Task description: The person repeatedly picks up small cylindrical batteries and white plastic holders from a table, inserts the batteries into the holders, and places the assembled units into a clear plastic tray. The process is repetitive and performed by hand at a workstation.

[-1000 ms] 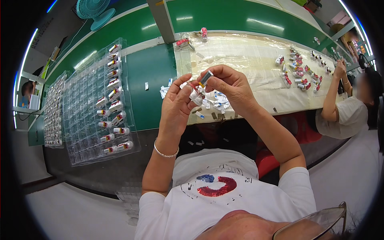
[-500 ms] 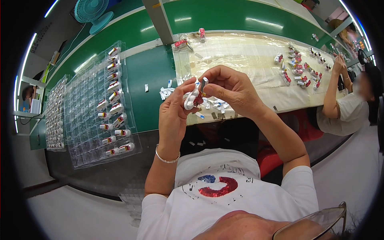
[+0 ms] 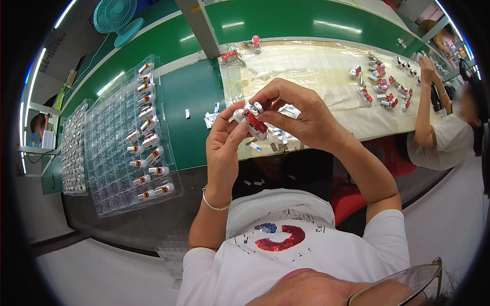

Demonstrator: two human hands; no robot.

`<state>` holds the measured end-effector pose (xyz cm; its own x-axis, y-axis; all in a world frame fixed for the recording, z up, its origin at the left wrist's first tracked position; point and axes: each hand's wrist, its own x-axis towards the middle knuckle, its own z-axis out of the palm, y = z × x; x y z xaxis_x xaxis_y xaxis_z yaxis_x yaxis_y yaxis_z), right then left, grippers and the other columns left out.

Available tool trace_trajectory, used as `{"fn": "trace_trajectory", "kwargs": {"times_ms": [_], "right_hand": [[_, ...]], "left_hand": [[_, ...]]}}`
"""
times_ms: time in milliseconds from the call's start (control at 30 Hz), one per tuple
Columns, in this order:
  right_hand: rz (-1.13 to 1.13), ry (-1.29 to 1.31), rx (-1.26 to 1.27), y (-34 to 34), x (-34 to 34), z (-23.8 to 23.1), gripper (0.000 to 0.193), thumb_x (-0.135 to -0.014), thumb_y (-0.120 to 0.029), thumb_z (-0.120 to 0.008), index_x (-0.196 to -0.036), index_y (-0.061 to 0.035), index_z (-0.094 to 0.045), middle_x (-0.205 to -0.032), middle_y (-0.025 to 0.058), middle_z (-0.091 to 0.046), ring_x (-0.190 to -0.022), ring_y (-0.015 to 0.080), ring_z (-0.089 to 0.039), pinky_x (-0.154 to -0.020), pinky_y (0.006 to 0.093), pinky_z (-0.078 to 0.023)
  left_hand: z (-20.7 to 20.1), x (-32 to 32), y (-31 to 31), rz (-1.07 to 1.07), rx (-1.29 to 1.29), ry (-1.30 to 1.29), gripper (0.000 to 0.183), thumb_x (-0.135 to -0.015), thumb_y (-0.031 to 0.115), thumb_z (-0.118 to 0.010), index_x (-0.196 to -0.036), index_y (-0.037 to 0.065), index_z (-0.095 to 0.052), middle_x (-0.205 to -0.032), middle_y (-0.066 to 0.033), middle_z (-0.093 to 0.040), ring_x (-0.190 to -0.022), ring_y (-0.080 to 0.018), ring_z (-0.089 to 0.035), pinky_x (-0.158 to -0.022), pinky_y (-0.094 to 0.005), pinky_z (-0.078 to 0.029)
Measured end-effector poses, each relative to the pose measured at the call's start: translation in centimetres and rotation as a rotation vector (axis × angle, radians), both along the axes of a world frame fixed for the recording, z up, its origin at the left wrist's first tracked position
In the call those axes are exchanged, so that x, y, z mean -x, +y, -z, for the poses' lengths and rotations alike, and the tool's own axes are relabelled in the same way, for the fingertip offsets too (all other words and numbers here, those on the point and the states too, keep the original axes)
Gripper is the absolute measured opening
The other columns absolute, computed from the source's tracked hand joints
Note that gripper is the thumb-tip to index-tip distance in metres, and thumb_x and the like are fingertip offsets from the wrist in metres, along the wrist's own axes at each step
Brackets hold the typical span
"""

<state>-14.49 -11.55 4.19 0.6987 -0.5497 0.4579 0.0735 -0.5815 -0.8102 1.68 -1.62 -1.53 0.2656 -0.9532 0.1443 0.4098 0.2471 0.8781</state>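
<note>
In front of my chest, a small white part with a red face [image 3: 255, 122] is between my two hands. My left hand [image 3: 224, 143] is closed on its left side, the thumb pressed along it. From the right, my right hand [image 3: 309, 115] pinches at the part's upper right edge, where a small whitish piece shows at the fingertips. Whether that piece is joined to the part I cannot tell. Beneath my hands lie white and blue paper slips [image 3: 278, 133], partly hidden by them.
To the left stands a clear compartment tray [image 3: 104, 158], several similar white parts along its right side. Another filled tray [image 3: 74, 148] lies beyond it. More red-and-white parts [image 3: 380, 81] are scattered on the right of the cream-covered table [image 3: 306, 64]. A co-worker [image 3: 439, 137] sits at the right.
The part has turned, so its red face now shows. A dark strip at my right fingertips is no longer visible. The co-worker's hands have moved up slightly.
</note>
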Motion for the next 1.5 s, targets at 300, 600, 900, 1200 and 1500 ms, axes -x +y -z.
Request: {"fn": "trace_trajectory", "kwargs": {"times_ms": [300, 600, 900, 1200, 1500], "right_hand": [[-0.052, 0.033, 0.134, -0.6, -0.1, 0.2, 0.022, -0.087, -0.008, -0.072, -0.109, -0.0039, -0.068, -0.095, 0.0063, -0.068, -0.086, 0.0168, -0.067, -0.075, 0.0300, -0.055], [-0.018, -0.001, -0.151, -0.2, -0.1, -0.6, 0.021, -0.089, -0.010, -0.071, -0.109, -0.0038, -0.068, -0.094, 0.0065, -0.069, -0.086, 0.0170, -0.067, -0.074, 0.0292, -0.054], [0.082, 0.052, 0.280, 0.3, -0.7, 0.0, 0.023, -0.085, -0.011, -0.073, -0.107, -0.0049, -0.069, -0.086, 0.0083, -0.065, -0.078, 0.0232, -0.067, -0.066, 0.0313, -0.054], [0.191, 0.051, 0.524, 1.3, -1.3, -0.1, 0.025, -0.083, -0.011, -0.073, -0.106, -0.0060, -0.069, -0.087, 0.0075, -0.066, -0.076, 0.0234, -0.065, -0.062, 0.0328, -0.054], [0.186, 0.012, 0.463, 1.5, -1.3, 0.3, 0.024, -0.083, -0.011, -0.074, -0.106, -0.0051, -0.070, -0.084, 0.0071, -0.065, -0.074, 0.0226, -0.065, -0.060, 0.0324, -0.053]], "left_hand": [[0.8, -2.3, 0.0, 0.360, -0.031, 0.535, 0.030, -0.099, 0.011, -0.057, -0.125, -0.002, -0.057, -0.110, -0.0143, -0.068, -0.093, -0.0186, -0.071, -0.073, -0.0226, -0.061], [-0.3, -0.5, 0.4, 0.051, -0.054, 0.126, 0.038, -0.095, 0.006, -0.064, -0.130, -0.004, -0.057, -0.111, -0.0129, -0.069, -0.097, -0.0187, -0.070, -0.088, -0.0292, -0.057], [-0.1, 0.3, 0.4, -0.208, 0.044, -0.067, 0.036, -0.093, 0.006, -0.067, -0.126, -0.006, -0.057, -0.107, -0.0110, -0.069, -0.097, -0.0152, -0.068, -0.089, -0.0298, -0.058], [-0.6, 0.1, 0.8, -0.253, 0.037, -0.147, 0.032, -0.094, 0.007, -0.066, -0.122, -0.008, -0.061, -0.106, -0.0128, -0.070, -0.097, -0.0153, -0.068, -0.087, -0.0302, -0.058], [-1.0, 0.3, 0.9, -0.244, 0.064, -0.184, 0.031, -0.095, 0.004, -0.064, -0.123, -0.008, -0.060, -0.108, -0.0142, -0.069, -0.099, -0.0168, -0.068, -0.089, -0.0307, -0.057]]}}
